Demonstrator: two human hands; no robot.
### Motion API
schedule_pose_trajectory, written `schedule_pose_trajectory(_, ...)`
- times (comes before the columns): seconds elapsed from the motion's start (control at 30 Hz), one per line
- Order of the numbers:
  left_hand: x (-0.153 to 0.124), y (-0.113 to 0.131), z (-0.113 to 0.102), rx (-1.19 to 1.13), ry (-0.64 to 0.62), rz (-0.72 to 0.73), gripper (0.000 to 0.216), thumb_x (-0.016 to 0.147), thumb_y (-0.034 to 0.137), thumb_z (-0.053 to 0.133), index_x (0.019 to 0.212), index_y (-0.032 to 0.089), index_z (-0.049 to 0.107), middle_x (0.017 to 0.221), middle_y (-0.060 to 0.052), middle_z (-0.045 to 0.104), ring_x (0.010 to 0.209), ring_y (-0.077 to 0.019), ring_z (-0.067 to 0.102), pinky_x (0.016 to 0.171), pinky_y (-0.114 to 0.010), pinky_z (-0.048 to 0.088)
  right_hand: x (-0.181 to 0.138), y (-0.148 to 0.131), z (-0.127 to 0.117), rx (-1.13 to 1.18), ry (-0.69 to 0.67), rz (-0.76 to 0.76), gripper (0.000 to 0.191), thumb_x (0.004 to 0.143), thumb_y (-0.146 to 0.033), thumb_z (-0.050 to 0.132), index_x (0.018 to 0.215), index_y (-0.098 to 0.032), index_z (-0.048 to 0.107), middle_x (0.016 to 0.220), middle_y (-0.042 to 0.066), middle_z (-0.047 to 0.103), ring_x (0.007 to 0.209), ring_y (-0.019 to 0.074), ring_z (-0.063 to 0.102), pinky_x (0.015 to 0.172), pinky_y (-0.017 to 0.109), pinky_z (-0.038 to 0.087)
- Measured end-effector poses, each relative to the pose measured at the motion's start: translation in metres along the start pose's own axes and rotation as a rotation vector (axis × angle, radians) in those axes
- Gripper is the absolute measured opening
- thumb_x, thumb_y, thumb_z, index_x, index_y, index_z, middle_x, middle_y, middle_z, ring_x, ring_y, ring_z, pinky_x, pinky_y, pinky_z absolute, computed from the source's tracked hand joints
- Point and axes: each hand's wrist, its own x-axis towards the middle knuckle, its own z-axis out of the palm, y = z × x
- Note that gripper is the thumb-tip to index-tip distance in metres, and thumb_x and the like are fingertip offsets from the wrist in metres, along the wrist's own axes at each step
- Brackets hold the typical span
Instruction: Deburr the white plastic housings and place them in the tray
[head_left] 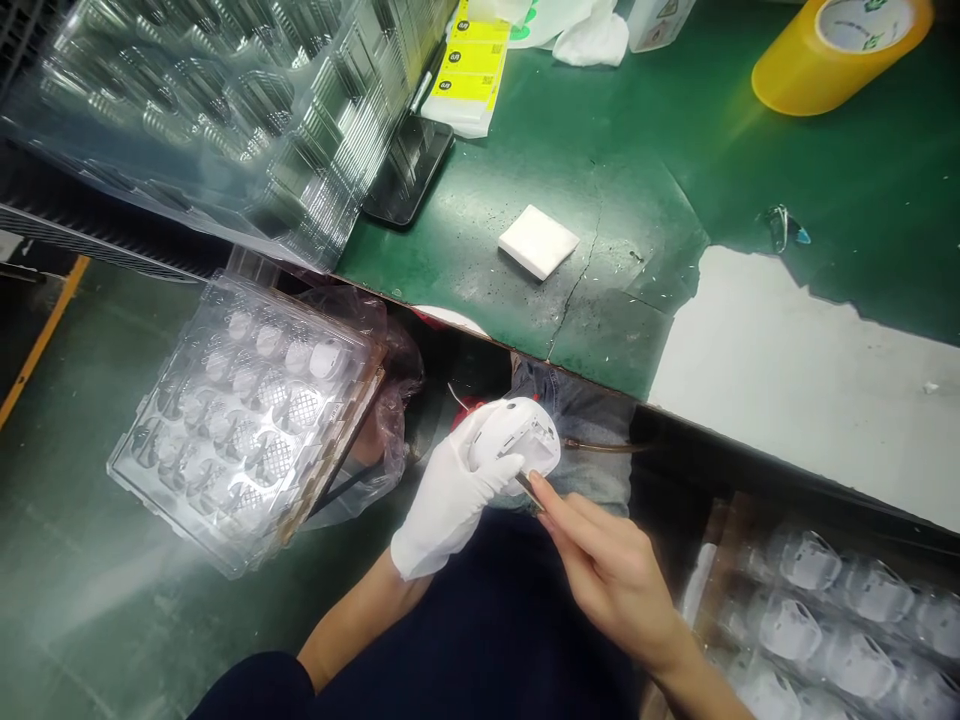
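My left hand [447, 500], in a white glove, is closed around a white rounded plastic housing [517, 424] above my lap. The housing has a recessed opening and small slots on the side facing up. Bare, my right hand [600, 550] pinches a thin, dark, flat tool [528, 488] between thumb and fingers. The tool's tip meets the housing's lower edge beside my left thumb; its exact kind is hard to make out. My left fingers are hidden beneath the housing.
On the green bench [637, 150] lie a white block [538, 242], a phone [409, 172], yellow labels [469, 62] and a tape roll [832, 60]. Stacked clear trays [300, 190] stand at left. Trays of white parts sit low at left [247, 420] and right [840, 620].
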Motion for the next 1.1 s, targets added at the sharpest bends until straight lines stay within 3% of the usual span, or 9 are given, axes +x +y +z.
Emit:
schedule_pose_trajectory(0.2,0.001,-0.001,-0.001,-0.006,0.003,-0.006,0.059,0.085,0.025,0.092,0.142,0.025,0.074,0.152,-0.01,0.072,0.143,-0.0343,0.067,0.12,-0.045,0.056,0.0,0.001,-0.003,-0.012,-0.002,-0.002,0.065,0.103,-0.001,0.057,0.163,-0.028,0.059,0.075,-0.001,0.062,0.06,0.0112,0.06,0.052,0.021,0.048)
schedule_pose_trajectory(0.3,0.001,-0.001,-0.001,-0.064,-0.009,-0.034,0.064,0.084,0.024,0.093,0.145,0.025,0.072,0.154,-0.011,0.071,0.143,-0.0346,0.067,0.117,-0.044,0.058,0.0,0.004,-0.006,-0.003,0.075,0.02,0.058,0.103,-0.004,0.061,0.155,-0.029,0.068,0.076,-0.001,0.067,0.061,0.0118,0.063,0.055,0.021,0.052)
schedule_pose_trajectory(0.43,0.002,-0.003,-0.001,-0.13,0.004,-0.039,0.067,0.081,0.022,0.095,0.144,0.026,0.073,0.153,-0.01,0.072,0.143,-0.0333,0.067,0.119,-0.043,0.057,0.004,0.013,-0.005,0.045,0.362,0.354,0.031,0.103,-0.025,0.07,0.132,-0.023,0.079,0.075,0.002,0.072,0.059,0.0155,0.064,0.051,0.025,0.053)
schedule_pose_trajectory(0.53,0.004,-0.005,-0.001,-0.152,0.009,-0.049,0.069,0.079,0.024,0.096,0.144,0.026,0.072,0.152,-0.011,0.072,0.143,-0.0337,0.067,0.119,-0.044,0.057,0.013,0.019,0.003,0.31,0.416,0.616,0.024,0.1,-0.041,0.074,0.112,-0.02,0.077,0.077,0.001,0.072,0.05,0.0115,0.056,0.043,0.023,0.047)
schedule_pose_trajectory(0.73,0.01,-0.023,-0.011,0.001,0.028,-0.012,0.058,0.092,0.042,0.084,0.144,0.023,0.066,0.156,-0.014,0.068,0.148,-0.0353,0.061,0.13,-0.054,0.044,0.039,0.016,0.021,0.862,0.367,0.754,0.039,0.082,-0.043,0.089,0.094,-0.023,0.058,0.074,-0.009,0.056,0.039,0.0025,0.04,0.033,0.017,0.032)
schedule_pose_trajectory(0.8,0.009,-0.03,-0.012,0.114,-0.005,-0.017,0.078,0.081,0.035,0.095,0.149,0.027,0.059,0.157,-0.013,0.066,0.15,-0.0354,0.059,0.132,-0.056,0.04,0.044,0.012,0.025,0.907,0.349,0.784,0.043,0.078,-0.041,0.091,0.092,-0.023,0.055,0.075,-0.01,0.056,0.038,0.002,0.039,0.032,0.017,0.03)
schedule_pose_trajectory(0.9,0.008,-0.035,-0.012,0.156,-0.041,-0.075,0.111,0.065,0.024,0.103,0.158,0.029,0.044,0.156,-0.015,0.064,0.143,-0.0356,0.064,0.126,-0.058,0.048,0.047,0.009,0.03,0.88,0.282,0.797,0.042,0.078,-0.041,0.091,0.092,-0.023,0.056,0.071,-0.009,0.057,0.041,0.004,0.04,0.033,0.017,0.031)
schedule_pose_trajectory(0.97,0.009,-0.034,-0.012,0.072,-0.038,-0.082,0.098,0.069,0.027,0.1,0.153,0.028,0.049,0.156,-0.014,0.064,0.136,-0.0338,0.069,0.12,-0.054,0.053,0.045,0.01,0.03,0.821,0.277,0.783,0.038,0.085,-0.044,0.086,0.099,-0.022,0.06,0.074,-0.006,0.063,0.043,0.0049,0.042,0.036,0.018,0.034)
schedule_pose_trajectory(1.1,0.018,-0.022,-0.016,-0.297,-0.014,-0.102,0.047,0.09,0.039,0.082,0.133,0.024,0.069,0.15,-0.011,0.07,0.133,-0.0314,0.071,0.116,-0.049,0.057,0.032,0.015,0.02,0.673,0.231,0.709,0.036,0.1,-0.048,0.07,0.121,-0.019,0.067,0.084,0.0,0.069,0.053,0.008,0.048,0.047,0.022,0.042)
